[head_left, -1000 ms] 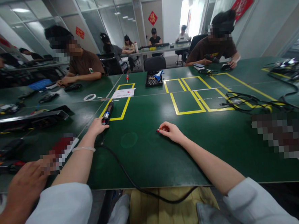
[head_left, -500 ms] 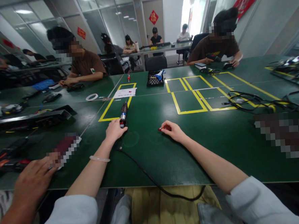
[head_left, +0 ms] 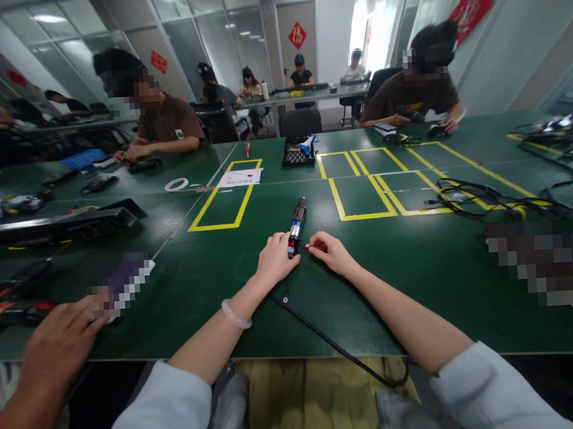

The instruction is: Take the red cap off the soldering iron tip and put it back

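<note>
My left hand (head_left: 275, 257) is closed around the rear of an electric screwdriver (head_left: 297, 220), a slim dark tool with a silver and blue band and a narrow tip. It lies low over the green table, tip pointing away from me and slightly right. From its rear, a black cord (head_left: 333, 344) runs over the table's front edge. Just to the right, my right hand (head_left: 331, 250) pinches a small red piece (head_left: 306, 246) near the tool's rear. Its kind is too small to make out, and I cannot tell whether the piece touches the tool.
A co-worker's hand (head_left: 63, 335) rests on a phone (head_left: 126, 286) at left. Ahead are a white paper (head_left: 239, 177), a tape roll (head_left: 176, 184), a red screwdriver (head_left: 248, 150) and a black tray of parts (head_left: 290, 159). Coiled black cables (head_left: 474, 193) lie at right.
My left hand has carried the electric screwdriver to the right, next to my right hand, and its cord has shifted along. My right hand stays in place with the small red piece.
</note>
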Demonstrator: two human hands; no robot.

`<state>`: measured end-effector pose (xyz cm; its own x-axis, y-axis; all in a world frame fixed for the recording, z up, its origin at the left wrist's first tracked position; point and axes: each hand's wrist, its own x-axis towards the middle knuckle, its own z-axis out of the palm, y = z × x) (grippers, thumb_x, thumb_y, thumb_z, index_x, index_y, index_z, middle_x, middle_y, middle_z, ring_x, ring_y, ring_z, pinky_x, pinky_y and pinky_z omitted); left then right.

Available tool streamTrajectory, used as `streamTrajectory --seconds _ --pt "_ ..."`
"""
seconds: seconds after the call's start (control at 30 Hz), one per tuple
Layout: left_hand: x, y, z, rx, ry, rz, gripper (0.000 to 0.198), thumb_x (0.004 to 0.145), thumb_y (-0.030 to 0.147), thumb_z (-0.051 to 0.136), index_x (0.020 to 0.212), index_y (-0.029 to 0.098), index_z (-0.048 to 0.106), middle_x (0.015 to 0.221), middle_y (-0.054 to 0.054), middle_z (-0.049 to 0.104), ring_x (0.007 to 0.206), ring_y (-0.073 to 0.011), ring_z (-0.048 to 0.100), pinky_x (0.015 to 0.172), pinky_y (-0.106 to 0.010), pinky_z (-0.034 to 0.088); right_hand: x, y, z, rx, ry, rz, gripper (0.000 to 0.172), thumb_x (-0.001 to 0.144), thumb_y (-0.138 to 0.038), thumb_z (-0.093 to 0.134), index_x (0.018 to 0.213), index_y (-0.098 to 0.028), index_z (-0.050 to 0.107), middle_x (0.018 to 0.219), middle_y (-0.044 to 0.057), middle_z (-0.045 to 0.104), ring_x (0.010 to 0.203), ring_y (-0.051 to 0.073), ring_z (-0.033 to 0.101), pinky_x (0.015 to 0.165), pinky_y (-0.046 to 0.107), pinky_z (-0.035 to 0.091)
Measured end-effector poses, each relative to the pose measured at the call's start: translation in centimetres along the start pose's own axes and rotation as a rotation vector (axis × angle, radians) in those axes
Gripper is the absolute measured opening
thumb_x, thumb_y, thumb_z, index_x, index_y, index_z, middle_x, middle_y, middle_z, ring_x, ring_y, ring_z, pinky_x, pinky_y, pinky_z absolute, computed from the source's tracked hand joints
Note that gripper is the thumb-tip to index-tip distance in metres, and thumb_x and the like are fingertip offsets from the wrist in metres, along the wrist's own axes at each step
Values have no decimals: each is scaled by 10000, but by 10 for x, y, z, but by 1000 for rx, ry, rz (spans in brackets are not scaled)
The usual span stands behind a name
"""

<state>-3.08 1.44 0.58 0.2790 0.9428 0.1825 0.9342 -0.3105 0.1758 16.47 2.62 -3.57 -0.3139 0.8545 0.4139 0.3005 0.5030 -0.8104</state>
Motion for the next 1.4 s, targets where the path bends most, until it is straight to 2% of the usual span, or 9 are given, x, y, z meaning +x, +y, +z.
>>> streamTrajectory --seconds 0.17,0.5,0.73,0.9,1.0,1.1,1.2,1.4 --pt "-2 16 3 -31 -17 81 567 793 388 590 1306 199 440 1278 -90 513 1124 -240 501 905 -333 470 -1 -2 0 -65 -23 -23 43 840 -208 577 831 -189 540 783 -12 491 652 120 479 649 253 403" --pt "-3 15 6 -39 -17 131 590 805 366 580 1351 219 409 1299 -111 497 1116 -253 503 912 -362 459 0 -6 -3 -138 -38 26 37 824 -217 634 820 -184 618 771 0 516 661 125 512 653 259 420" --pt "-1 21 8 36 39 123 572 851 470 536 1335 183 434 1224 -135 521 1066 -264 516 867 -369 454 -1 -9 -3 -184 -9 3 121 867 -263 602 810 -186 676 775 32 598 663 140 536 657 275 424" --pt "3 30 11 108 66 80 569 845 431 551 1328 147 451 1148 -146 537 1031 -281 514 819 -385 444 -1 -9 -4 -168 -14 -5 150 881 -275 581 809 -180 674 776 28 585 665 137 530 655 270 420" --pt "4 31 11 91 61 71 597 857 423 537 1378 162 408 1158 -149 525 1049 -281 504 827 -387 431 -1 -11 -4 -138 -16 5 145 890 -285 560 895 -184 664 828 33 601 707 141 540 680 270 427" --pt "5 27 11 80 53 72 610 878 436 502 1415 176 374 1179 -153 514 1066 -282 492 839 -391 421 -1 -11 -4 -79 -5 41 183 896 -293 538 1012 -187 632 862 29 618 731 143 551 692 268 433" --pt "4 20 8 100 45 84 630 885 465 490 1430 174 363 1204 -158 505 1077 -285 486 849 -390 416 -1 -8 -4 -52 -8 64 203 898 -303 524 1030 -183 620 824 16 607 705 139 542 675 265 430" --pt "1 -14 -2 182 33 35 660 887 489 486 1453 185 336 1245 -154 498 1107 -293 476 886 -378 402 -2 -5 -5 -58 -19 68 203 895 -314 521 1022 -188 618 807 13 599 689 135 531 676 266 431"
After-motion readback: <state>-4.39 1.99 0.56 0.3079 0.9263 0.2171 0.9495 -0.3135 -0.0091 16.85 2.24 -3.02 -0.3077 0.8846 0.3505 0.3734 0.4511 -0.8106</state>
